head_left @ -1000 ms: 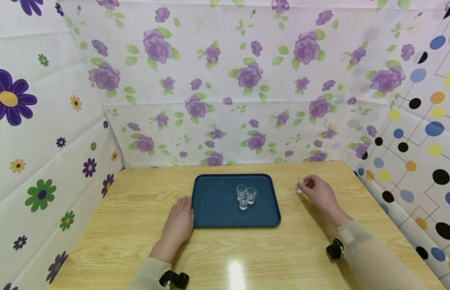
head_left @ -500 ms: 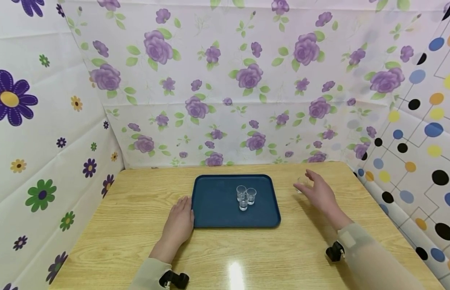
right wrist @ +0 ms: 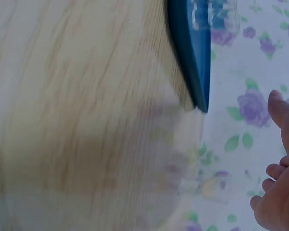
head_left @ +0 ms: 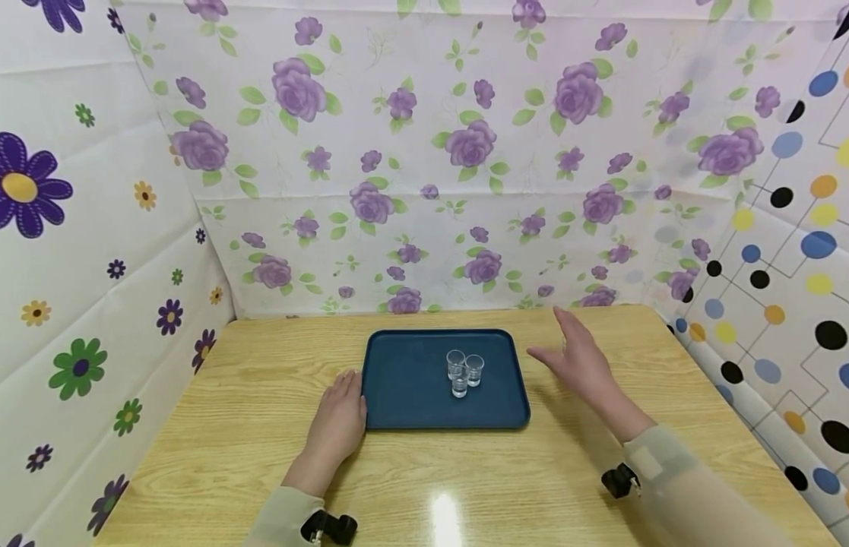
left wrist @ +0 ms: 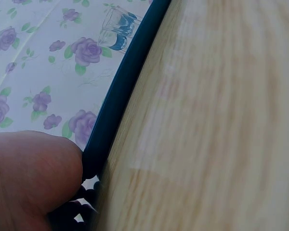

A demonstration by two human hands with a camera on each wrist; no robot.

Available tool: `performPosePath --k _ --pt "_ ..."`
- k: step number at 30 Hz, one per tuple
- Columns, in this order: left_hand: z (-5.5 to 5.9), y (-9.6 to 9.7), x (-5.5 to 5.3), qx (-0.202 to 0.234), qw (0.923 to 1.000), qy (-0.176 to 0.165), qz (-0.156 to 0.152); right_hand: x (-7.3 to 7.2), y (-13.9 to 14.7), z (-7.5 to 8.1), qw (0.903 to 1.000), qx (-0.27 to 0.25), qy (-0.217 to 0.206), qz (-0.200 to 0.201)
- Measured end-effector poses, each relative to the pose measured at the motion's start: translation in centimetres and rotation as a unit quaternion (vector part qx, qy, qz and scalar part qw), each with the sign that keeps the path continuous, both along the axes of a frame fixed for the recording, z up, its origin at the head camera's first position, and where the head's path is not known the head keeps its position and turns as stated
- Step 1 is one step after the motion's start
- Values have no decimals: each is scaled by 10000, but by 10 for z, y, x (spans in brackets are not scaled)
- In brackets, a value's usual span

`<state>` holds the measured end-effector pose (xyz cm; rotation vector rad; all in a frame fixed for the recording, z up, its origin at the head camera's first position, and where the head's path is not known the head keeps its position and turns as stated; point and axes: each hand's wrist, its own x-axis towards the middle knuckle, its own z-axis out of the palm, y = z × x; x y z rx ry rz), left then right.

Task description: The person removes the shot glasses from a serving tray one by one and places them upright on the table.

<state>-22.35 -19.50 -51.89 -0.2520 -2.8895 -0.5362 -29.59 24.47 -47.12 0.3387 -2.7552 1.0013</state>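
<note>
A dark blue tray lies on the table. Three small clear shot glasses stand close together on its right half. My left hand rests against the tray's left edge, fingers straight; the left wrist view shows its thumb at the tray's rim. To the right of the tray, my right hand is in the air with thumb and fingers spread, holding nothing. Another clear shot glass stands on the table beyond the tray's corner in the right wrist view; my right hand mostly hides it in the head view.
The wooden table extends around the tray on all sides. A rose-patterned cloth hangs along its far edge. Patterned cloths also stand at left and right.
My right hand has let go of the shot glass on the table, spread its fingers and moved left toward the tray. The left hand, tray and three glasses have stayed in place.
</note>
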Motion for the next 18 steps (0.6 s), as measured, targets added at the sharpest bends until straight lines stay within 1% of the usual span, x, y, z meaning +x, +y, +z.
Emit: performPosePath --k 6,11,14,18 --pt "0 0 0 -31 10000 16 6 6 -24 5 9994 30 145 307" --pt "1 0 1 -31 10000 21 -3 8 -42 6 9979 108 238 597" --pt "1 0 1 -57 10000 18 -6 7 -51 4 9968 167 244 741" --pt "1 -1 1 -79 10000 16 9 7 -60 2 9959 242 137 860"
